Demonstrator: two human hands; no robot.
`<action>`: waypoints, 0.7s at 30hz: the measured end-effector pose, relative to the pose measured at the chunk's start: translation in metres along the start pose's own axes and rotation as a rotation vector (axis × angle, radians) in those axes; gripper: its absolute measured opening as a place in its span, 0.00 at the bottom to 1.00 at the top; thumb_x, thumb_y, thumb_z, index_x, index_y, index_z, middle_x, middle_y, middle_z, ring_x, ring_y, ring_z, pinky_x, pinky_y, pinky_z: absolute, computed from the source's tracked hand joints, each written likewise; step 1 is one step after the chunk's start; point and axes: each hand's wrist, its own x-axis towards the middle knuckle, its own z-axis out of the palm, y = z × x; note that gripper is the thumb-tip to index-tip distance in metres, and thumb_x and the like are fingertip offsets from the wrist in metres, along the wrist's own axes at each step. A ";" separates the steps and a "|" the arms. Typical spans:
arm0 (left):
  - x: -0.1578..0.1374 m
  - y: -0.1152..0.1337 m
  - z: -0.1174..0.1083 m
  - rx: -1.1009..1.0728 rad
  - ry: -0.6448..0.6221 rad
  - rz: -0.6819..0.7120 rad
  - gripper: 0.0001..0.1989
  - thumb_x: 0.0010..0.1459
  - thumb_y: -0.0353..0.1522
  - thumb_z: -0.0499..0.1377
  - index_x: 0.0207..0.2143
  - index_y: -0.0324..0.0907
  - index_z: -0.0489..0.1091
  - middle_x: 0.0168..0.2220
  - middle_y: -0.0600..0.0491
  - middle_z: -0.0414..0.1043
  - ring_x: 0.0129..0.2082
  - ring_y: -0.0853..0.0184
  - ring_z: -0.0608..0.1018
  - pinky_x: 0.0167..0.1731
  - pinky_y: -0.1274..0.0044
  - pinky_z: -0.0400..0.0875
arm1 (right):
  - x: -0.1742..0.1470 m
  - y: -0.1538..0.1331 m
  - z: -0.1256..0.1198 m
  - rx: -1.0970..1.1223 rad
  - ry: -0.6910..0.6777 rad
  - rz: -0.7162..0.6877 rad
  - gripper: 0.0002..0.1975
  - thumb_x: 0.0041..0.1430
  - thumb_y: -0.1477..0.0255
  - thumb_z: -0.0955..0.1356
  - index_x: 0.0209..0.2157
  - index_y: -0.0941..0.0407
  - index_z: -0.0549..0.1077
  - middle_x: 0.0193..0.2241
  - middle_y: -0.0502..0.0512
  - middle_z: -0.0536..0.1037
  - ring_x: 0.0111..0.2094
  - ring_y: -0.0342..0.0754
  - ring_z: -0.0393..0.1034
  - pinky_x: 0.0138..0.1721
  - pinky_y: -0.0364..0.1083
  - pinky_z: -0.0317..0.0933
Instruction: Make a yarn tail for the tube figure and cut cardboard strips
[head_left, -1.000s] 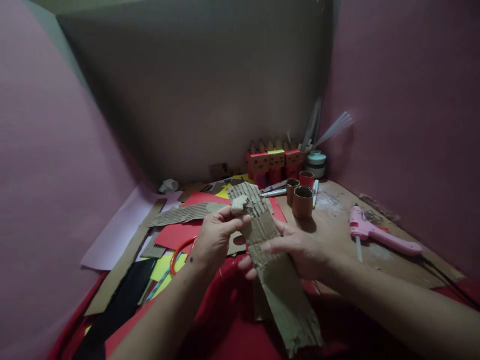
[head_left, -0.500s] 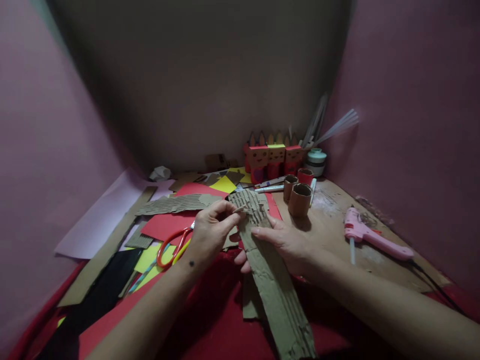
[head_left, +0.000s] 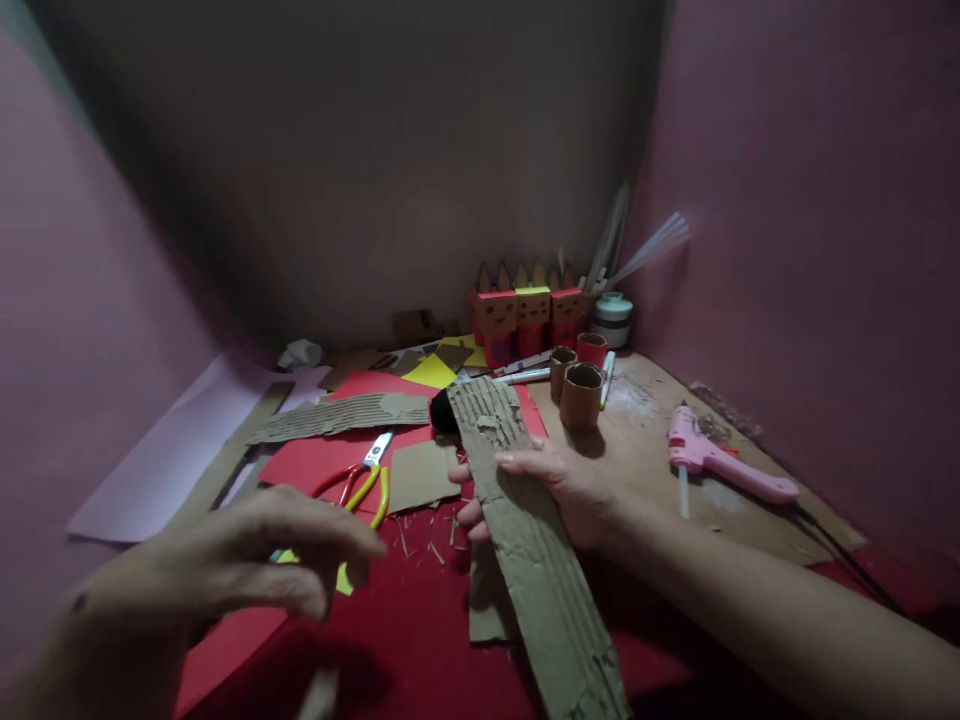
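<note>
My right hand point(head_left: 547, 485) grips a long strip of corrugated cardboard point(head_left: 529, 545), thumb on top and fingers beneath. Its far end shows bare ridges and a torn patch where the face paper is peeled. To the left, my left hand point(head_left: 262, 560) hovers with fingers apart and nothing between them. Below that hand a small blurred pale scrap point(head_left: 321, 692) is in the air. Between the hands lie red-and-yellow-handled scissors point(head_left: 364, 478), partly hidden by my left hand, and a square cardboard piece point(head_left: 424, 475). Thin paper shreds point(head_left: 435, 550) are scattered on the red cloth point(head_left: 420, 620).
Another corrugated strip point(head_left: 337, 415) lies on red paper at the left. Cardboard tubes point(head_left: 581, 395) stand ahead, with several decorated box figures point(head_left: 532, 310) behind. A pink glue gun point(head_left: 724, 460) with a cord rests at right. Walls close in on both sides.
My left hand has left the strip's far end, moving left and toward me, and has opened. A scrap now falls below it. My right hand keeps its hold; the view has shifted slightly.
</note>
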 end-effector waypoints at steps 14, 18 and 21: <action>0.052 0.019 0.107 -1.025 0.019 -0.434 0.11 0.48 0.29 0.64 0.37 0.37 0.73 0.31 0.46 0.78 0.29 0.64 0.79 0.32 0.74 0.75 | 0.012 0.019 0.012 -0.031 -0.053 -0.001 0.14 0.60 0.69 0.60 0.36 0.66 0.69 0.31 0.66 0.77 0.27 0.50 0.75 0.32 0.51 0.69; 0.055 0.018 0.101 -0.990 0.220 -0.402 0.12 0.48 0.29 0.64 0.37 0.36 0.74 0.31 0.47 0.79 0.28 0.65 0.79 0.30 0.74 0.76 | 0.010 0.022 0.007 0.003 -0.124 0.082 0.15 0.53 0.69 0.65 0.36 0.69 0.70 0.30 0.67 0.77 0.27 0.51 0.75 0.32 0.50 0.68; 0.057 0.013 0.098 -0.950 0.245 -0.407 0.13 0.47 0.29 0.64 0.38 0.37 0.73 0.30 0.46 0.79 0.28 0.61 0.80 0.28 0.71 0.76 | 0.011 0.025 0.005 -0.004 -0.156 0.133 0.16 0.53 0.68 0.65 0.34 0.70 0.71 0.27 0.67 0.77 0.25 0.51 0.75 0.29 0.49 0.67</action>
